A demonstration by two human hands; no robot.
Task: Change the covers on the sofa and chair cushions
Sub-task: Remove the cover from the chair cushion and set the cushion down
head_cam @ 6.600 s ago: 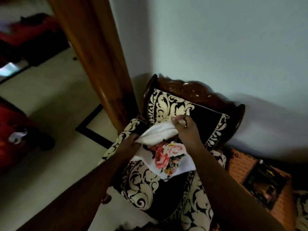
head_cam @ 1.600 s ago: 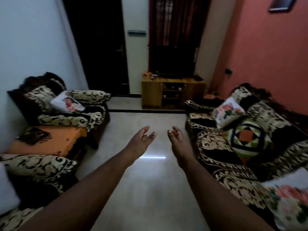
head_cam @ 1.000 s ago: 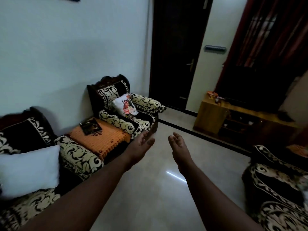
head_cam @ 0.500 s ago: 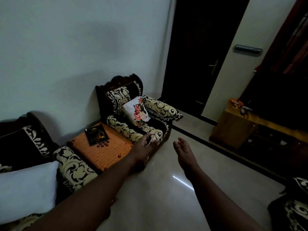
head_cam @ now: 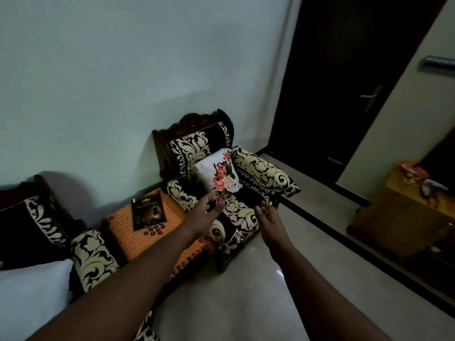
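My left hand point(head_cam: 205, 211) has fingers loosely extended, thumb apart, holding nothing. My right hand point(head_cam: 267, 216) is the same: fingers straight and relaxed, palm turned inward, empty. Both reach forward toward the armchair point(head_cam: 221, 193). The floral cushion point(head_cam: 218, 174) leans upright on the seat against the right armrest, just beyond my left fingertips, apart from them as far as I can tell. Half a second ago the chair sat further off in view; now it is nearer and more centred under my hands, so I'm closing in. That cushion already wears the floral cover, so I judge it done, maybe needs straightening. The plain white cushion point(head_cam: 32, 296) at lower left on the near chair looks uncovered, likely still to do. Orange side table point(head_cam: 147, 239) with a dark booklet point(head_cam: 148, 212) sits between the chairs.
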